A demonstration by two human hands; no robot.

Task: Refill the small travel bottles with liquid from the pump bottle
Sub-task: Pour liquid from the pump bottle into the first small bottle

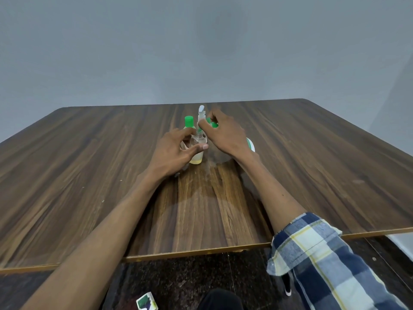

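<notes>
both hands at the bottles, mid-table

the left hand (176,146) wraps a clear, uncapped travel bottle (197,151) standing on the wooden table (89,164), with a little yellowish liquid at its bottom. the right hand (223,133) is over the pump bottle (201,114), fingers closed near its white pump head, holding something green. a second travel bottle with a green cap (189,121) stands just behind the left hand.
</notes>
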